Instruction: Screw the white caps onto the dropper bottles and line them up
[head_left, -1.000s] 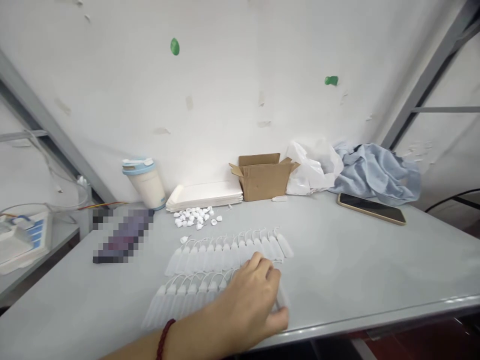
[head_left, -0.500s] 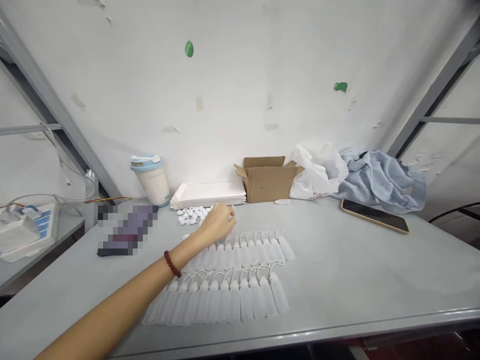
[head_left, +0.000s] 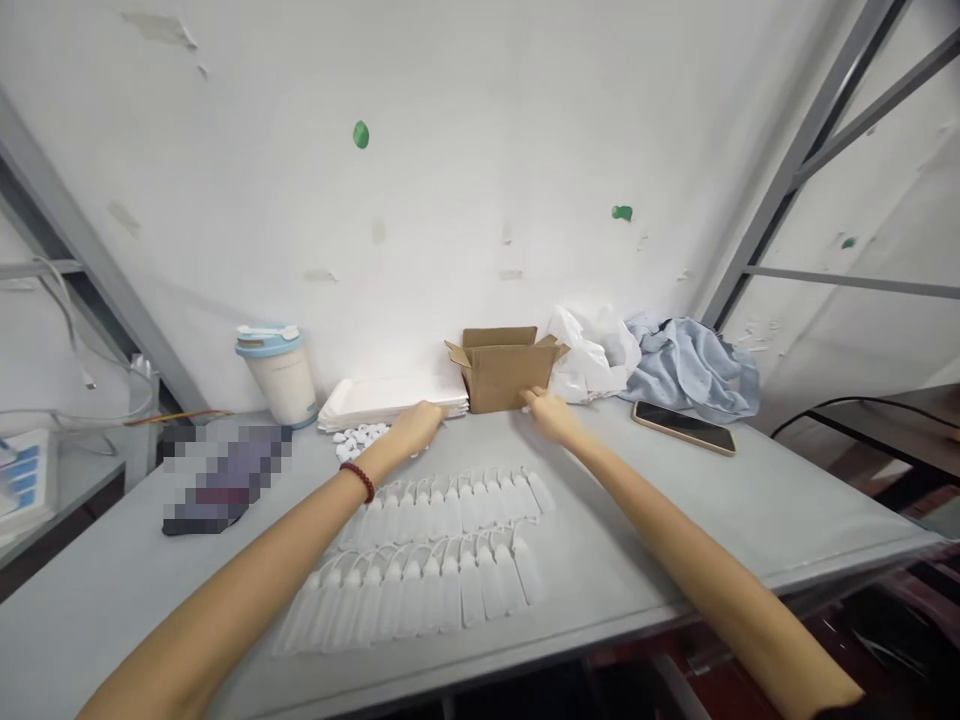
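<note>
My left hand (head_left: pixel 418 430), with a dark red bead bracelet (head_left: pixel 360 480) at its wrist, has its fingers curled together by the right end of a stack of white paper-like sheets (head_left: pixel 390 395). What it holds, if anything, is hidden. Beside it lies a pile of small white pieces (head_left: pixel 358 441). My right hand (head_left: pixel 551 416) is closed at the lower right front of an open brown cardboard box (head_left: pixel 499 380); anything between its fingertips is too small to make out. Nearer me, two rows of translucent flat tubes (head_left: pixel 420 600) with thin white loops lie side by side.
Left on the grey table (head_left: pixel 637 540) stand a blue-lidded cup (head_left: pixel 281 380) and a blurred-out dark item (head_left: pixel 232 480). Right of the box are a white plastic bag (head_left: pixel 592 360), a light blue cloth (head_left: pixel 690 370) and a phone (head_left: pixel 682 428).
My right hand has come into view and reached the box front, where a small translucent piece lay. My left hand has shifted slightly left, and the camera view has turned rightward.
</note>
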